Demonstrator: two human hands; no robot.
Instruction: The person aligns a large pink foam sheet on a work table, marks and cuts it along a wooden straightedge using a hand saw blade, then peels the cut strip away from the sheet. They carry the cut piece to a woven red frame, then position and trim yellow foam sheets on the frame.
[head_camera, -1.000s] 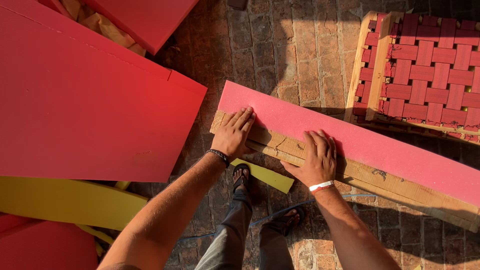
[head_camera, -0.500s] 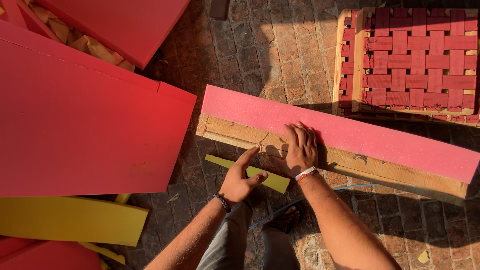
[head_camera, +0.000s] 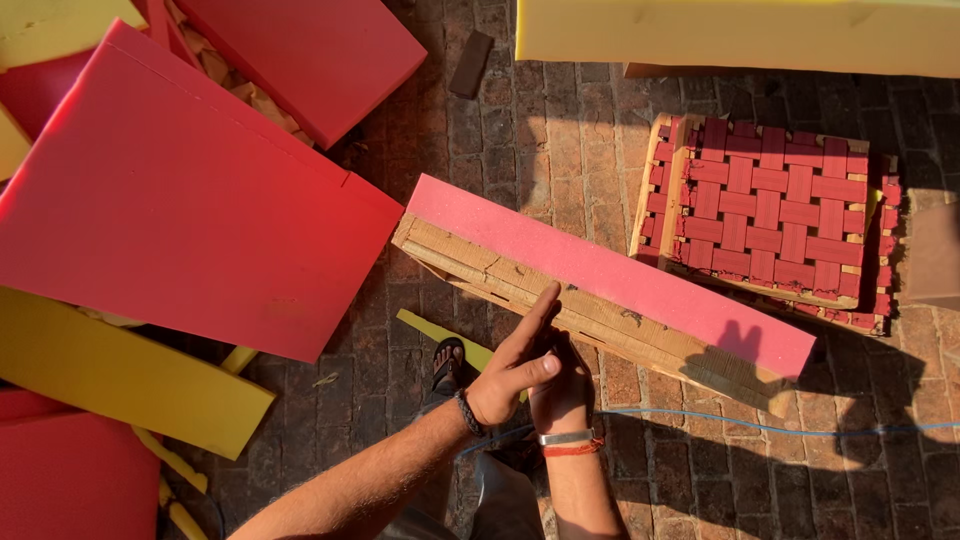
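Far left we see a big red foam slab lying over a yellow foam sheet on the brick paving. Centre: left hand open, fingers straight, pressed flat against the right hand; neither holds anything. Just beyond them lies the pink-topped wooden frame. Right: a red webbed seat frame.

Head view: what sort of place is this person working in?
Probably an outdoor upholstery or furniture-making yard. The ground is sunlit brick paving; big red foam slabs and yellow foam lie about, beside a wooden frame with red woven webbing and a foam-topped wooden frame.
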